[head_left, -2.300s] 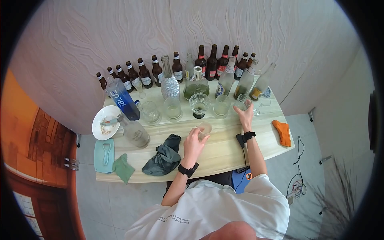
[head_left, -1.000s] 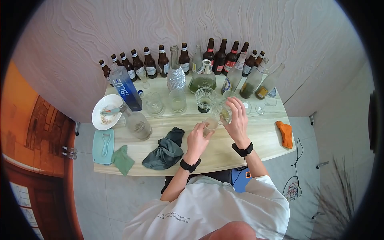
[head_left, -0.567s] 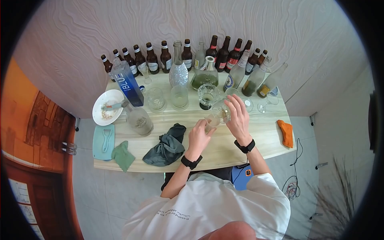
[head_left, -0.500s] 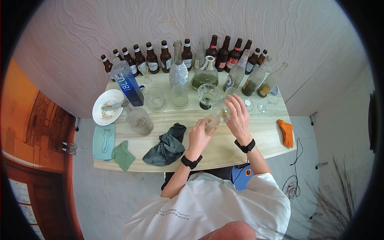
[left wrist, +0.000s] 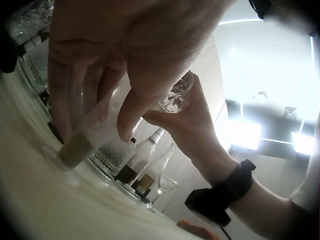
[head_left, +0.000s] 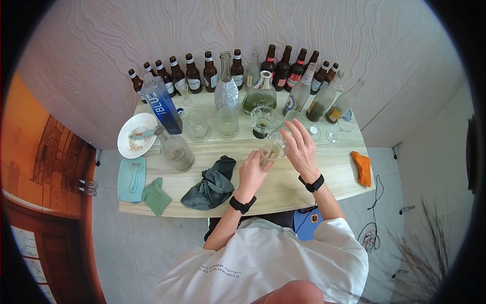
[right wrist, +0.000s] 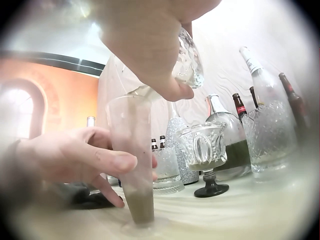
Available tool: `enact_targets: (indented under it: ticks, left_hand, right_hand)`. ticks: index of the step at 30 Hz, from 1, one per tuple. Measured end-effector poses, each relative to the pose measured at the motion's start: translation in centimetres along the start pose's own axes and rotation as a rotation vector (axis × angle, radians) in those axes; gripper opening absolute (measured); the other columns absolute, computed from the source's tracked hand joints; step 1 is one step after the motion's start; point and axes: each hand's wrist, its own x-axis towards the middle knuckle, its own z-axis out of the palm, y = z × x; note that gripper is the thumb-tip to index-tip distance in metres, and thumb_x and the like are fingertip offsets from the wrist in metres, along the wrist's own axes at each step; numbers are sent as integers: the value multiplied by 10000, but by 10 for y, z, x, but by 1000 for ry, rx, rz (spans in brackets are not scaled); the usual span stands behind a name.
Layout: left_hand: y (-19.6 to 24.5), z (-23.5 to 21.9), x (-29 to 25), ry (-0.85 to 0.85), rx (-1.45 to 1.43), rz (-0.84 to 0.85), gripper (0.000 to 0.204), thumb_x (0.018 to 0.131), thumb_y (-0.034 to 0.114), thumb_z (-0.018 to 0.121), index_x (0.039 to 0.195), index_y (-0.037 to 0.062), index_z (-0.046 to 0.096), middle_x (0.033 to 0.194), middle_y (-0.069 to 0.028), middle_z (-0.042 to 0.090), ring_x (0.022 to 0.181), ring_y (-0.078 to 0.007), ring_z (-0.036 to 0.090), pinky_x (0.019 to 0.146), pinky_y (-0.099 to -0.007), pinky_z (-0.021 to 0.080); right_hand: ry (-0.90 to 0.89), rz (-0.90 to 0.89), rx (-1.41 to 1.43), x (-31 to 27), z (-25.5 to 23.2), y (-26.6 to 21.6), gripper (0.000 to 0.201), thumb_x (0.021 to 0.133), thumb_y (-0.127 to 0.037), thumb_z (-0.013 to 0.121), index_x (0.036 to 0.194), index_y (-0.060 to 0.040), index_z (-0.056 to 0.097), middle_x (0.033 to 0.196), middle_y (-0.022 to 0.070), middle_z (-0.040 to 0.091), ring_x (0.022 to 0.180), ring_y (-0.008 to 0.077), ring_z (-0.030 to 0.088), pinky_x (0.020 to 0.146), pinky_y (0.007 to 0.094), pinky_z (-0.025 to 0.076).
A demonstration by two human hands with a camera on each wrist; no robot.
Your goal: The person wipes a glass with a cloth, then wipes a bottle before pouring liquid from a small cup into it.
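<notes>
My left hand (head_left: pixel 251 178) holds a tall, narrow clear glass (right wrist: pixel 131 170) near the table's middle, thumb on one side and fingers on the other. Murky greenish liquid (right wrist: pixel 140 205) fills its lower part, and its foot is right at the tabletop. Above it, my right hand (head_left: pixel 302 153) grips a cut-glass tumbler (right wrist: pixel 190 62), tipped leftward with its rim at the tall glass's mouth. A thin stream shows at that mouth in the right wrist view. Behind them stands a scalloped glass goblet (right wrist: pixel 202 145) on a dark foot.
Other tumblers (head_left: pixel 227 124), a green-filled decanter (head_left: pixel 259 101) and a glittery bottle (head_left: pixel 226 93) stand behind. Brown bottles line the wall. Left are a blue bottle (head_left: pixel 164 109), a clear bottle (head_left: pixel 178 156), a white bowl (head_left: pixel 126 126) and a dark cloth (head_left: pixel 208 190); right, an orange cloth (head_left: pixel 360 169).
My right hand has brought the tumbler from the back right over to the tall glass and tipped it further. My left hand keeps its hold on the tall glass.
</notes>
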Motion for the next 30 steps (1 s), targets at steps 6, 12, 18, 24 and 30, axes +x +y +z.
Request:
enact_targets:
  ticks: [6,12,18,24,30]
  left_hand:
    - [-1,1,0,-20,-1,-26,355,880,208,873,1114,6,699,1109,-176,737,905,-377,762,726,-439,609]
    - [-1,1,0,-12,-2,-18,350,876,192,878,1102,3,690,1107,-176,739,905,-371,767,713,-433,609]
    - [-1,2,-1,-11,0,-19,349,873,187,878,1104,5,690,1091,-170,743,922,-373,762,713,-435,609]
    - [0,0,0,-7,20,-17,351,869,197,880,1105,12,697,1067,-169,741,922,-388,749,733,-452,593]
    - [1,0,-1,-14,-9,-43,351,875,224,866,1111,27,695,1089,-159,740,960,-407,735,772,-486,579]
  right_hand:
    - [0,-90,-18,4,-2,2,618,799,31,759,1370,-172,640,1492,63,623,1413,322,580,1017,439,583]
    - [-11,-207,-49,4,-1,10,588,873,-80,691,1447,-192,630,1551,72,595,1437,325,567,1109,452,570]
    - [-3,-268,-56,5,-2,9,611,885,-87,700,1476,-209,605,1554,59,593,1437,308,568,1118,434,572]
    - [6,-126,29,-3,2,5,630,852,-37,723,1453,-188,609,1531,69,603,1426,320,570,1077,443,576]
    - [105,181,245,-10,6,-8,720,763,6,856,1419,-115,588,1465,107,622,1402,356,566,1099,471,536]
